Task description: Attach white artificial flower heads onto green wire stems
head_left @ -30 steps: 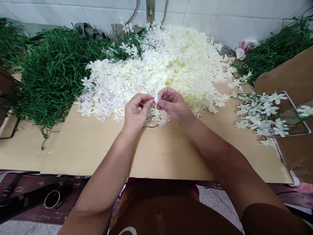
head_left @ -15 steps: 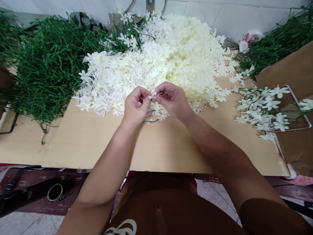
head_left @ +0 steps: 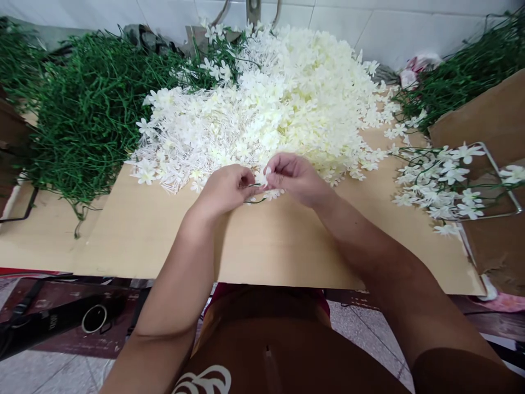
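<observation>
At the far left of the frame I see a mound of green stems [head_left: 82, 126] on the wooden board [head_left: 143, 235]. Moving toward the centre, my left hand [head_left: 223, 189] is closed, fingertips pinching a thin green stem [head_left: 251, 201] at the near edge of the white blossom pile [head_left: 270, 104]. Just beside it, touching, my right hand [head_left: 295, 178] pinches a small white blossom [head_left: 266, 174]. At the right edge, finished flower sprigs [head_left: 443, 183] lie on a wire tray [head_left: 511, 189].
</observation>
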{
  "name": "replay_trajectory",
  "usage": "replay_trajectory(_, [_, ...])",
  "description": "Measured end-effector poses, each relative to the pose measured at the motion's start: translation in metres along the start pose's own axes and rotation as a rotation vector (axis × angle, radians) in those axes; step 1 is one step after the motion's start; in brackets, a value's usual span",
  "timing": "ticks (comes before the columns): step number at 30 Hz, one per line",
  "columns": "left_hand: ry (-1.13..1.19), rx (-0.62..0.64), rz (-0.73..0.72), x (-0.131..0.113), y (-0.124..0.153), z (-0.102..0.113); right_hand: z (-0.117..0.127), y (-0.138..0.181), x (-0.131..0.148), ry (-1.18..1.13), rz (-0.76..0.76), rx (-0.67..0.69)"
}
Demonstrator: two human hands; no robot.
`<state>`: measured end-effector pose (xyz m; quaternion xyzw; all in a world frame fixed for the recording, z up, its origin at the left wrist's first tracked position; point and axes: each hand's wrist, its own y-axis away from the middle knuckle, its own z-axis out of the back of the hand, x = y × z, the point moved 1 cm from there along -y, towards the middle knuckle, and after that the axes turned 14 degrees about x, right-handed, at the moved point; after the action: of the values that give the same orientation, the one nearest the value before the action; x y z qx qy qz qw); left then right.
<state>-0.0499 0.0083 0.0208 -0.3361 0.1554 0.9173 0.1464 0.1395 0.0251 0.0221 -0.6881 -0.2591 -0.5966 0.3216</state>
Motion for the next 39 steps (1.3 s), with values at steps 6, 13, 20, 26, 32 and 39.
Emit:
replay_trajectory(6, [-0.072, -0.091, 0.031, -0.003, -0.002, 0.005, -0.009, 0.004, -0.025, -0.023, -0.067, -0.018])
replay_trajectory(13, [0.248, -0.357, -0.016, 0.008, 0.003, 0.031, -0.004, -0.013, -0.019, -0.042, 0.022, -0.214])
replay_trajectory(20, [0.456, -0.419, -0.113, 0.016, 0.004, 0.035, -0.045, -0.007, -0.029, -0.17, -0.059, 0.091])
replay_trajectory(26, [0.588, -0.338, -0.108, 0.0, -0.002, 0.026, -0.01, -0.017, -0.037, -0.258, -0.01, -0.205])
replay_trajectory(32, [0.506, -0.009, -0.13, -0.001, -0.001, 0.001, 0.003, -0.004, -0.016, -0.374, 0.006, -0.216])
replay_trajectory(39, [0.696, 0.08, -0.165, -0.009, -0.008, -0.018, -0.002, -0.006, -0.021, -0.444, -0.062, -0.177])
